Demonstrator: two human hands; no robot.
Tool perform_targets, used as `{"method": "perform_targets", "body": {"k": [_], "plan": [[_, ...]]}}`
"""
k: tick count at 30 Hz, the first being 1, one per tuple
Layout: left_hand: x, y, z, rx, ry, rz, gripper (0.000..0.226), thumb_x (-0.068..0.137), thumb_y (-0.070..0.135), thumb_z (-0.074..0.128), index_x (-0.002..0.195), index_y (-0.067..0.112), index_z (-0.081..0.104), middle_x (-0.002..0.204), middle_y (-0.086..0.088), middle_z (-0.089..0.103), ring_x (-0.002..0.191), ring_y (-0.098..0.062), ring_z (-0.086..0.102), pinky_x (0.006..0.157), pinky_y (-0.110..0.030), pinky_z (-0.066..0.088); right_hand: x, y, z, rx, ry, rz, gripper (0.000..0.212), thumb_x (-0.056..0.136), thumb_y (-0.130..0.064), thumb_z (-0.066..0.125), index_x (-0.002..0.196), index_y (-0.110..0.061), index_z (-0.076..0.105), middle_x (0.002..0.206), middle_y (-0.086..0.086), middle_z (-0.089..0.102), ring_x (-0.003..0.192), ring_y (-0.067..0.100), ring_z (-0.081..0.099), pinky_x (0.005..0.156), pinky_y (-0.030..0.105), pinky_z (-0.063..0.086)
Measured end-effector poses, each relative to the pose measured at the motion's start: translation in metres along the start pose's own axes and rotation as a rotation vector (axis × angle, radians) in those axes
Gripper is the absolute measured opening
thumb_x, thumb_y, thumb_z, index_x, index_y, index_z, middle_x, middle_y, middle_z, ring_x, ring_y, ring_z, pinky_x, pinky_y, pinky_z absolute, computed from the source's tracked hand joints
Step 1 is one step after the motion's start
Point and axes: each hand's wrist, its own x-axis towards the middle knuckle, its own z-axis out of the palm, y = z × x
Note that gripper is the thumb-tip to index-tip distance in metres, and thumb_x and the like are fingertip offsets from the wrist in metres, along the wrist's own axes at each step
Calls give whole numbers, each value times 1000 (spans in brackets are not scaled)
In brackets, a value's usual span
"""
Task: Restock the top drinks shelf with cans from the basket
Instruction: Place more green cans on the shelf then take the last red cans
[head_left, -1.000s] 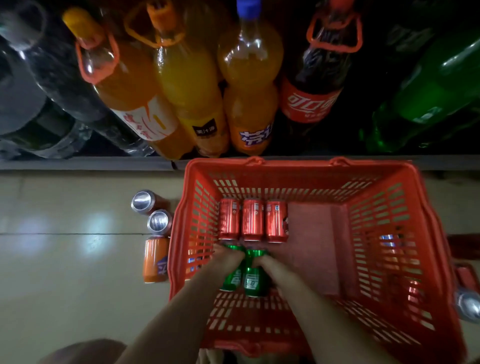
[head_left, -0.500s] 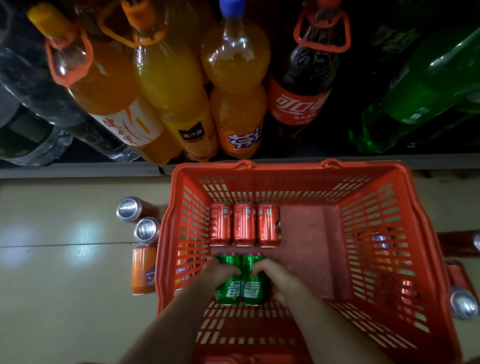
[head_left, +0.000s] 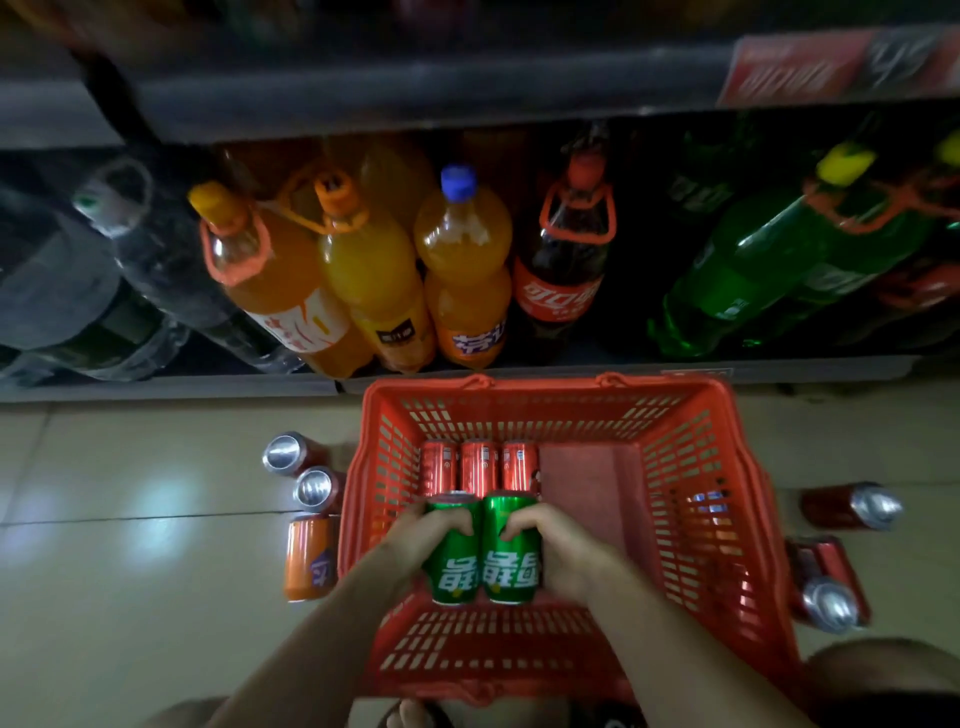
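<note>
Head view, looking straight down: a red plastic basket (head_left: 737, 467) sits on the pale tiled floor (head_left: 130, 597), just in front of the bottom shelf (head_left: 166, 387). The left hand (head_left: 415, 540) grips one green can (head_left: 451, 566) and the right hand (head_left: 558, 551) grips a second green can (head_left: 511, 564) — each with fingers curled round the upper part of its can. The two cans stand upright and touch side by side, held above the basket floor near its front half. Behind them, three red cans (head_left: 479, 465) lie in a row on the basket bottom against the back left corner.

Outside the basket on the left, two cans (head_left: 298, 467) show silver tops and an orange can (head_left: 309, 556) lies just beside the basket wall. On the right, two more red cans (head_left: 852, 506) lie on the floor, one near the basket, one a little apart.

On the bottom shelf stand large bottles — three orange bottles (head_left: 374, 280), a cola bottle (head_left: 563, 270), a green bottle (head_left: 769, 270) tilted to the right, and clear bottles (head_left: 104, 270) on the left.
</note>
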Motion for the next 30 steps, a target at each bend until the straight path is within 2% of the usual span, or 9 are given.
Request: {"method": "perform_targets", "body": {"k": [5,8,11,14,16,18,24,28,30], "plan": [[-138,103,-8,-31,-67,153,73,48,15,78,120,9,70,114,-23,76,106,-40,73,94,-50,57,-153,-72,43,14,-42,-103,52,65,-6,68,117,-3,70,108,18,72,101,33,66,106,50,48],[-253,190,-8,12,-96,262,72,46,14,77,118,11,69,101,-13,78,96,-32,74,76,-37,61,-268,-128,71,4,-111,-201,31,81,4,57,105,-7,72,101,15,73,90,27,69,91,42,55],[-385,287,-6,69,-139,379,57,53,12,72,110,18,69,86,-4,74,78,-19,71,56,-25,55,-389,-194,109,5,-149,-342,37,73,6,58,102,-9,75,102,18,73,86,29,70,81,39,58],[-506,381,-9,128,-133,505,61,44,17,77,104,20,69,91,-10,74,90,-27,72,73,-36,59,-517,-265,147,-44,-164,-503,59,60,0,61,117,-7,71,115,24,71,99,34,67,92,46,55],[-586,440,-11,155,-120,619,67,42,19,79,108,24,69,104,-11,76,101,-30,72,85,-42,56,-603,-310,169,-120,-181,-614,63,61,-1,62,124,-5,67,120,24,70,100,33,69,87,42,57],[-664,498,-12,198,-143,740,79,40,24,80,118,20,66,110,-8,75,100,-25,72,80,-36,57,-689,-354,189,-190,-198,-724,52,68,2,62,118,-9,69,110,20,74,90,27,73,72,34,61],[-871,627,-14,281,-194,1156,51,45,22,78,93,18,63,84,-10,65,76,-22,65,70,-35,48,-898,-454,240,-341,-216,-1169,44,62,2,64,103,-12,72,90,10,76,79,21,74,65,30,60],[-972,682,-13,322,-113,1401,56,50,28,78,102,16,61,90,-10,68,81,-24,68,75,-38,55,-1009,-495,270,-502,-183,-1439,44,65,-6,72,109,-11,69,98,9,75,92,25,73,81,39,60],[-1010,702,-11,324,-70,1491,66,53,30,79,115,14,62,100,-9,72,89,-26,71,78,-42,59,-1050,-511,281,-548,-160,-1533,47,66,-10,74,112,-11,68,98,7,75,92,26,72,79,45,58]]}}
